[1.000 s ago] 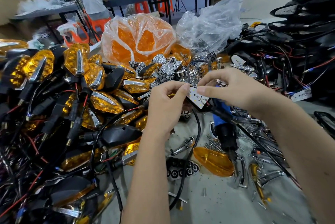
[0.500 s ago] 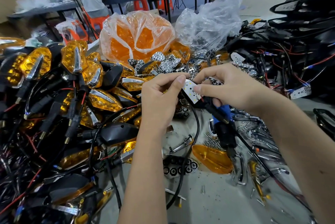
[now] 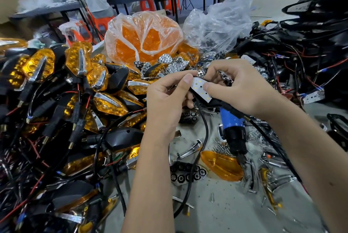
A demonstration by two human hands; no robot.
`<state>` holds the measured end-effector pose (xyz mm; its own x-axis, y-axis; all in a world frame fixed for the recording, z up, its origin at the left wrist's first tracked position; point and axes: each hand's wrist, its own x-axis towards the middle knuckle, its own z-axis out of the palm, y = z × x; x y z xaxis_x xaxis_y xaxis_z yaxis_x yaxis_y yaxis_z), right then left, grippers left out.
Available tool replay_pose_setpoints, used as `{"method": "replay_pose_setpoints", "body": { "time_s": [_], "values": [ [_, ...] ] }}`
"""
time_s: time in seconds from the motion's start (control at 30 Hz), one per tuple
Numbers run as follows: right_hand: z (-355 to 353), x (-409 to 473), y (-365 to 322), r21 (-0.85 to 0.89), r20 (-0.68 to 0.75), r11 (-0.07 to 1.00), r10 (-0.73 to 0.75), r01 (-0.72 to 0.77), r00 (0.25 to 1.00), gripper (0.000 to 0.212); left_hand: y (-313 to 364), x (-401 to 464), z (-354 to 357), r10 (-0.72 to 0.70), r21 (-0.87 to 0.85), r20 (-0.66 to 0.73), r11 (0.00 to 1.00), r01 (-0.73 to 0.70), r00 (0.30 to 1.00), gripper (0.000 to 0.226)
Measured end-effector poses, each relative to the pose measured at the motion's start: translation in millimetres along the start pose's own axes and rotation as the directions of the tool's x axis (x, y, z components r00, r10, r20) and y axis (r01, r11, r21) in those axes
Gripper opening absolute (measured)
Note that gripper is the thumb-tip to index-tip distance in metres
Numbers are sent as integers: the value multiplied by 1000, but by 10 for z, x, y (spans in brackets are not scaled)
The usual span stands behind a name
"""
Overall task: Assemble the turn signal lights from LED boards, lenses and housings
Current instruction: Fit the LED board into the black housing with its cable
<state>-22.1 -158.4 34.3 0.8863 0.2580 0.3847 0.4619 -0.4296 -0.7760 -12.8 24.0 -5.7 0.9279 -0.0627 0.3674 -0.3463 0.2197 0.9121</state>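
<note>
Centrally, a white LED board (image 3: 201,90) is pinched between both hands: its upper left end is pressed by the left hand's (image 3: 167,100) thumb, its right edge by the right hand's (image 3: 239,87) thumb and curled fingers. A black housing is held under the board, mostly hidden, and a black cable (image 3: 204,134) hangs from it to the table (image 3: 226,214). Just below the grip a blue screwdriver (image 3: 232,129) lies beside an amber lens (image 3: 222,165). Finished lights (image 3: 79,85) are piled to the left; a bag of lenses (image 3: 143,38) stands behind.
</note>
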Motion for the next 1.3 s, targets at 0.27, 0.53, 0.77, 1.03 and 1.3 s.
{"method": "replay_pose_setpoints", "body": {
  "time_s": [0.27, 0.53, 0.77, 1.03, 1.3],
  "values": [
    [14, -6, 5, -26, -61, 999, -37, 36, 997, 16, 17, 10, -6, 16, -14, -14, 1000, -16, 1000, 20],
    [1, -9, 13, 28, -77, 997, -64, 66, 995, 17, 21, 2, -38, 8, -38, 47, 999, -6, 999, 15],
    [-25, -4, 58, 45, -51, 996, -75, 77, 996, 16, 11, -8, -23, 18, -7, 74, 1000, -18, 997, 13],
    [-9, -4, 105, 57, -18, 996, -71, 72, 997, 13, 53, -25, -25, 24, 30, 58, 999, -26, 998, 10],
    [-1, 9, 121, 106, 8, 993, -49, 48, 999, 13, 62, -27, -31, 11, 56, 52, 998, -14, 999, 9]
  ]
}}
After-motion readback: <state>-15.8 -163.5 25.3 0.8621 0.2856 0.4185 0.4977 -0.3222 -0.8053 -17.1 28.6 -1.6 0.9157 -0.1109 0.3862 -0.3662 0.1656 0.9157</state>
